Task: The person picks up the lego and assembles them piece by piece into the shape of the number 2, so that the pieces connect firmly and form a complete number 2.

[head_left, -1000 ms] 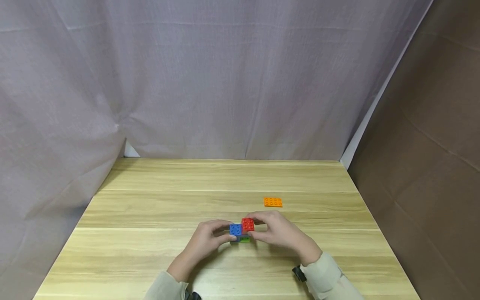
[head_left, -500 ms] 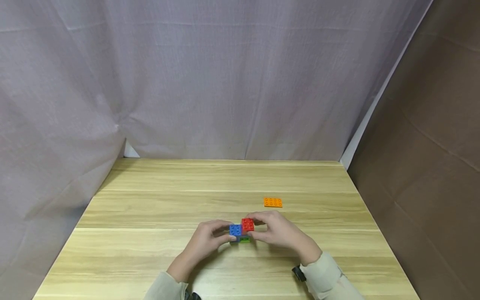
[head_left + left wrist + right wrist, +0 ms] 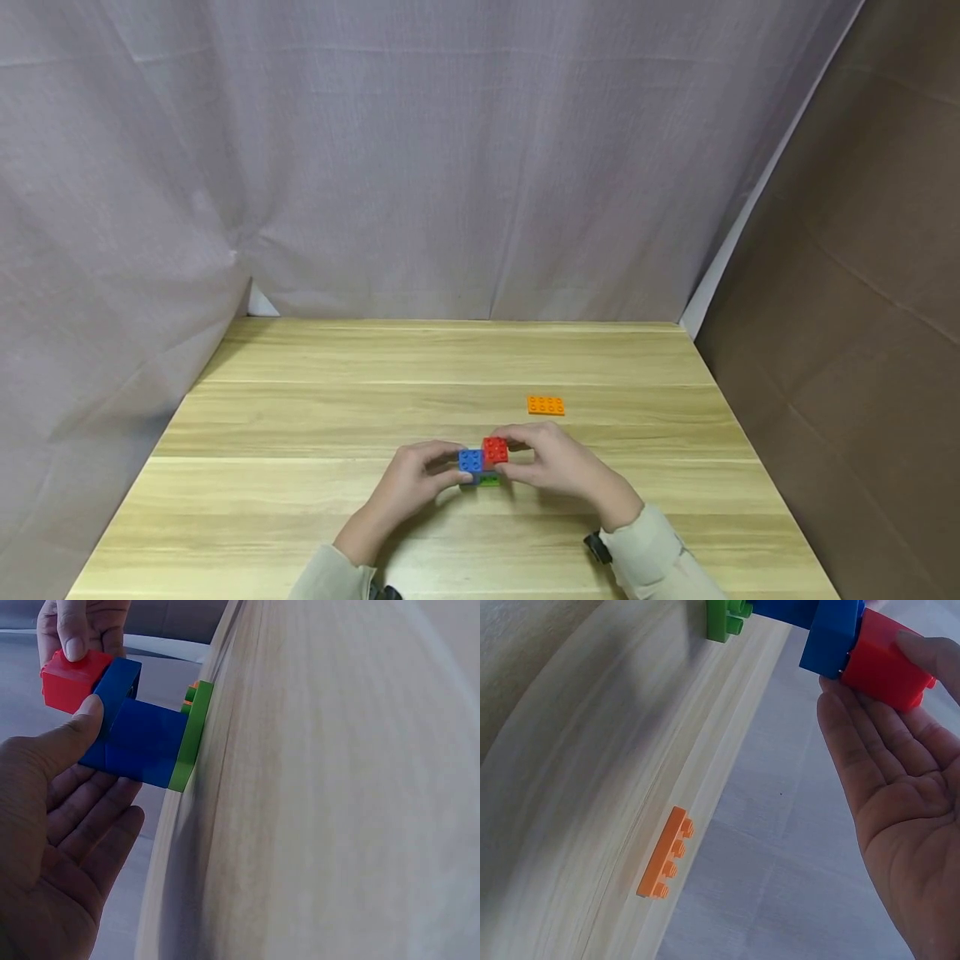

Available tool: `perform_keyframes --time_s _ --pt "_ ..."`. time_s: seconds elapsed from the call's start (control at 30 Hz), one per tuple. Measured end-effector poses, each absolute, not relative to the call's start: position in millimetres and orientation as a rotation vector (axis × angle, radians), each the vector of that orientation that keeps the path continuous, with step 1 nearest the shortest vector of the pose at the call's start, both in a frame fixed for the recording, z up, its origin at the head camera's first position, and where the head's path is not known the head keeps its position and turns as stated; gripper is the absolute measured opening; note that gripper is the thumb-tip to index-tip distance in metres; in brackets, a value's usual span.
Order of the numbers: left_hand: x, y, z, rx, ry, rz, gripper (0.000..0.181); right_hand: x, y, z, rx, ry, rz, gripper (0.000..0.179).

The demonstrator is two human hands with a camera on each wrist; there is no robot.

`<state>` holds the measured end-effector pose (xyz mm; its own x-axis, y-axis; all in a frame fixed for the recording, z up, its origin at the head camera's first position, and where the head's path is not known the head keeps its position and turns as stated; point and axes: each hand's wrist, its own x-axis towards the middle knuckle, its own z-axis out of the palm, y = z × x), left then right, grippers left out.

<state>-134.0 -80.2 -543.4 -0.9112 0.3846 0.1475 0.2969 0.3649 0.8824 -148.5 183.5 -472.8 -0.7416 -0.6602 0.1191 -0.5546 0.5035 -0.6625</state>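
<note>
My left hand (image 3: 412, 477) pinches the blue bricks (image 3: 470, 460) of a small stack between thumb and fingers. At the stack's foot is a green plate (image 3: 193, 739) with studs, low against the table. Above it the blue part steps outward. A red brick (image 3: 495, 451) sits on the right side of the blue top, beside bare blue studs. My right hand (image 3: 558, 467) grips this red brick, thumb on one side and fingers on the other. In the right wrist view the red brick (image 3: 885, 661) touches the blue brick (image 3: 832, 637) with at most a thin gap.
An orange studded plate (image 3: 546, 405) lies flat on the wooden table (image 3: 337, 367), behind and slightly right of the stack. A grey curtain (image 3: 450, 167) hangs along the table's back edge, and a brown cloth (image 3: 840, 292) hangs at the right.
</note>
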Motion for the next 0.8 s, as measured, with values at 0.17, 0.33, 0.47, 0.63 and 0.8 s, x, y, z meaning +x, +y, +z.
perform_keyframes --time_s 0.17,0.33,0.47,0.63,0.8 --pt "-134.2 -80.6 -543.8 0.646 2.543 1.599 0.041 -149.2 183.5 -473.3 -1.054 2.595 -1.049 0.033" --pt "-134.0 -80.2 -543.0 0.638 2.55 1.588 0.041 -149.1 183.7 -473.2 -1.058 2.596 -1.044 0.032" --pt "-134.0 -79.8 -542.3 0.632 2.547 1.587 0.041 -148.7 183.3 -471.4 -1.055 2.599 -1.033 0.032" --pt "-134.1 -79.9 -541.8 0.63 2.541 1.594 0.04 -148.6 182.0 -468.4 -1.049 2.605 -1.018 0.031" --pt "-133.9 -80.7 -542.1 0.629 2.543 1.589 0.039 -148.7 181.3 -468.5 -1.044 2.601 -1.009 0.031"
